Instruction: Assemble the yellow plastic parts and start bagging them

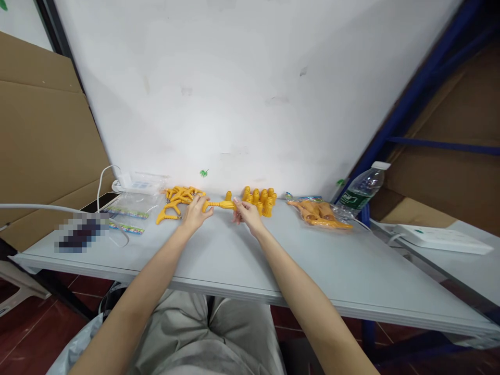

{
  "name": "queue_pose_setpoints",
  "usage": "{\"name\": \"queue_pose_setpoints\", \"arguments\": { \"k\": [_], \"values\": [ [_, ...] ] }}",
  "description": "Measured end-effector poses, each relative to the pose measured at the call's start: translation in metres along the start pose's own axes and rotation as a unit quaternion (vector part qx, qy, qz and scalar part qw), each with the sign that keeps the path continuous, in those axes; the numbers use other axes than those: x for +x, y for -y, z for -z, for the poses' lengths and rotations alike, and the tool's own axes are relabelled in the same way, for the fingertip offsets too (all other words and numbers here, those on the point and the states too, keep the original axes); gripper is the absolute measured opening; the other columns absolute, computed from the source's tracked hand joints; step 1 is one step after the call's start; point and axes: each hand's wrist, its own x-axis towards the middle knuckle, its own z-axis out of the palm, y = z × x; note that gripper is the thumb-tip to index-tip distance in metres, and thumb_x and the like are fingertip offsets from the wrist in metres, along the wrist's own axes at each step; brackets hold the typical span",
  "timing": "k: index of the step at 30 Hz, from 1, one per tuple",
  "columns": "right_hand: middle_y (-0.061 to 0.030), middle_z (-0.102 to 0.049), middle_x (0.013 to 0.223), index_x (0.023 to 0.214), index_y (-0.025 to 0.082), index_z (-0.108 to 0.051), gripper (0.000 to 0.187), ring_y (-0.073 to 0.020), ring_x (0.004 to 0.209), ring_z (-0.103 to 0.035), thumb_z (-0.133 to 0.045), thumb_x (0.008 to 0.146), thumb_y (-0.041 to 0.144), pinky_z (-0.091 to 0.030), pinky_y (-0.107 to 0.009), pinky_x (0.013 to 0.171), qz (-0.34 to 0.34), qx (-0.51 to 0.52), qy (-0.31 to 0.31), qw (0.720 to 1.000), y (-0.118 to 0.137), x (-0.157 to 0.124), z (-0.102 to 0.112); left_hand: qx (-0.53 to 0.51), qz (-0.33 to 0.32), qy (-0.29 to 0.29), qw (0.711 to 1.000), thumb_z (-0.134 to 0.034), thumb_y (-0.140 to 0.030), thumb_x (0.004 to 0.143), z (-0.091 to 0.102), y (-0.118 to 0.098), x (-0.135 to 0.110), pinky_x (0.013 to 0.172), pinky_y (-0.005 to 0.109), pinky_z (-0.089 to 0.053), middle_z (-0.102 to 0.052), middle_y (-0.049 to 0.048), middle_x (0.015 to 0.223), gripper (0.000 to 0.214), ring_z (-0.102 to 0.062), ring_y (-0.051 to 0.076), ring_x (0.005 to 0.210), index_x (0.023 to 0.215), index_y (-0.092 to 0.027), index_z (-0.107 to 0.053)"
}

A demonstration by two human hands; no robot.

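Both my hands reach to the far side of a grey table [219, 260]. My left hand [196, 212] and my right hand [247, 214] pinch the two ends of a long yellow plastic piece [221, 205], which lies level just above the tabletop. A heap of curved yellow pieces [177, 200] lies left of my left hand. Several upright yellow cone-shaped pieces [261, 199] stand just behind my right hand.
A clear bag of orange-yellow parts [319, 213] and a water bottle [361, 190] sit at the right. Flat clear packets [130, 205], a white cable [102, 182] and a blurred dark item [80, 234] lie at the left. A white board [250, 94] leans behind; a white box [441, 238] rests on the neighbouring table.
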Motion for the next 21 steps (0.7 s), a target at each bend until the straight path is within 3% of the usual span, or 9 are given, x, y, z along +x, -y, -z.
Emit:
{"name": "queue_pose_setpoints", "arguments": {
  "k": [4,7,11,16,21],
  "values": [
    [-0.0006,-0.059,0.051,0.069,0.020,-0.056,0.055,-0.0104,0.034,-0.048,-0.058,0.071,0.075,-0.050,-0.027,0.040,-0.032,0.005,-0.011,0.999,0.004,0.000,-0.001,-0.006,-0.001,-0.004,1.000,-0.067,-0.024,0.078,-0.001,0.000,0.001,0.082,0.030,-0.049,-0.062,0.0041,0.101,0.022,-0.061,0.018,0.090,0.099,-0.022,-0.063],
    [-0.0065,-0.070,0.079,0.090,0.018,-0.065,0.048,-0.0112,0.044,-0.058,-0.061,0.077,0.065,-0.057,-0.029,0.051,-0.029,0.008,0.027,0.999,0.009,-0.003,0.007,-0.010,0.006,-0.004,1.000,-0.068,-0.023,0.077,-0.001,0.001,0.002,0.082,0.030,-0.048,-0.061,0.0044,0.100,0.023,-0.061,0.019,0.089,0.099,-0.022,-0.062],
    [-0.0073,-0.066,0.112,0.123,0.025,-0.060,0.053,-0.0153,0.072,-0.070,-0.072,0.076,0.046,-0.061,-0.036,0.073,0.024,0.012,0.091,0.996,0.012,-0.006,0.016,-0.009,0.013,0.001,1.000,-0.069,-0.022,0.077,0.000,0.001,0.002,0.081,0.029,-0.048,-0.061,0.0046,0.100,0.024,-0.061,0.018,0.087,0.100,-0.021,-0.062],
    [-0.0086,-0.070,0.104,0.117,0.020,-0.063,0.051,-0.0151,0.071,-0.069,-0.070,0.076,0.049,-0.059,-0.038,0.080,0.029,0.013,0.093,0.995,0.009,-0.004,0.015,-0.001,0.010,0.002,1.000,-0.068,-0.022,0.077,0.001,-0.001,0.001,0.081,0.030,-0.048,-0.061,0.0049,0.102,0.023,-0.061,0.019,0.088,0.100,-0.021,-0.062],
    [-0.0070,-0.072,0.085,0.103,0.017,-0.067,0.040,-0.0144,0.064,-0.067,-0.070,0.078,0.048,-0.059,-0.035,0.076,0.011,0.024,0.061,0.998,0.008,-0.004,0.010,-0.003,0.002,0.000,1.000,-0.068,-0.022,0.078,0.001,-0.001,0.000,0.081,0.030,-0.048,-0.061,0.0051,0.101,0.024,-0.062,0.020,0.090,0.101,-0.021,-0.062]
  ]
}}
